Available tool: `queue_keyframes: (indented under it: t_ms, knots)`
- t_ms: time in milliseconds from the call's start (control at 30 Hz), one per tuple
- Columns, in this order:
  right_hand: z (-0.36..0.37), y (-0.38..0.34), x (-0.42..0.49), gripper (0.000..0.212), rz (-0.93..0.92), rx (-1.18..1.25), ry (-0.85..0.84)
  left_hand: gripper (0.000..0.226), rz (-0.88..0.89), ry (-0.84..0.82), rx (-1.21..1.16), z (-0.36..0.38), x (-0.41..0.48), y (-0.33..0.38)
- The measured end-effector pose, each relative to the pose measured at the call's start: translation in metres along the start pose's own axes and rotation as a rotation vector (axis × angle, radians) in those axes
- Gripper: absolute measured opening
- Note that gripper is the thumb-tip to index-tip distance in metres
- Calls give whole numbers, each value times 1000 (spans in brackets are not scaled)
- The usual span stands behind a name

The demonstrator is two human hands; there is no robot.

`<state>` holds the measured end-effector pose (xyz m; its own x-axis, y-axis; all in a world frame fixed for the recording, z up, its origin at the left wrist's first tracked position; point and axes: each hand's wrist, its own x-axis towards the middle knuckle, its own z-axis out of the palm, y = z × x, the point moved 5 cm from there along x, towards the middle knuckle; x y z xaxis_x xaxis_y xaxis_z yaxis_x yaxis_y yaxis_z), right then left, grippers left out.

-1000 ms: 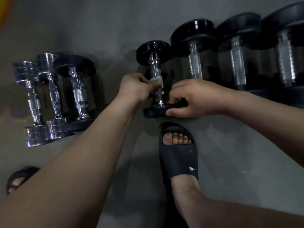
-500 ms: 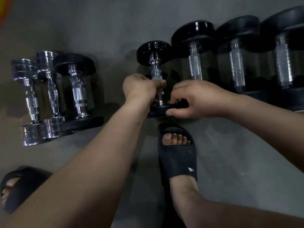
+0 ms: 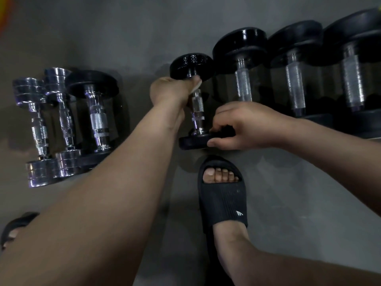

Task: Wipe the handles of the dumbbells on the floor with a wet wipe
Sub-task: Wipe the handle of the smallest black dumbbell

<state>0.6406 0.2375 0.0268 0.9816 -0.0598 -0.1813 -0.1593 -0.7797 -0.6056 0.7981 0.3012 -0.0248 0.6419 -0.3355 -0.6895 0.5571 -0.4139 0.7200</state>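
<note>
**My left hand (image 3: 173, 91) has slid up to the far end of the handle, taking the wipe with it.**

Over the last second it went from mid-shaft to just under the far head of the small black-plated dumbbell with the knurled chrome handle (image 3: 196, 106). Its fingers are curled round the bar, and a sliver of white wet wipe (image 3: 199, 85) shows at the thumb. I judge this stroke nearly done, as the lower shaft is now bare. My right hand (image 3: 247, 126) grips the near plate, steadying the dumbbell on the grey concrete floor (image 3: 288, 193). 3 bigger black dumbbells (image 3: 243, 83) stand just beside it on the right, the nearest crowding my knuckles. 2 chrome dumbbells (image 3: 39, 129) and 1 black-headed dumbbell (image 3: 99, 118) lie well apart on the left; I cannot tell whether they have been wiped. My black slide sandal (image 3: 221, 201) sits near the lower plate.
</note>
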Motion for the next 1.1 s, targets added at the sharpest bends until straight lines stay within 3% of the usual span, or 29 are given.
queue_keyframes:
  t_ms: [167, 267, 500, 767, 967, 1100]
  knots:
    - [-1, -1, 0, 36, -3, 18, 9, 42, -8, -159, 61, -8, -3, -12]
    - [-1, -1, -1, 37, 5, 9, 6, 49, 40, -213, 211, -13, -6, -17]
    - [-1, -3, 0, 43, 13, -38, -10, 42, 94, -342, 647, -24, -30, -35]
    - [0, -1, 0, 45, 32, -81, -5, 42, 119, -300, 893, -21, -35, -17]
    - [-2, -2, 0, 47, 41, -87, 1, 43, 164, -106, 737, -31, -39, -18]
    - [-1, -2, -1, 48, 44, -88, -8, 44, 153, -137, 762, -24, -45, -27]
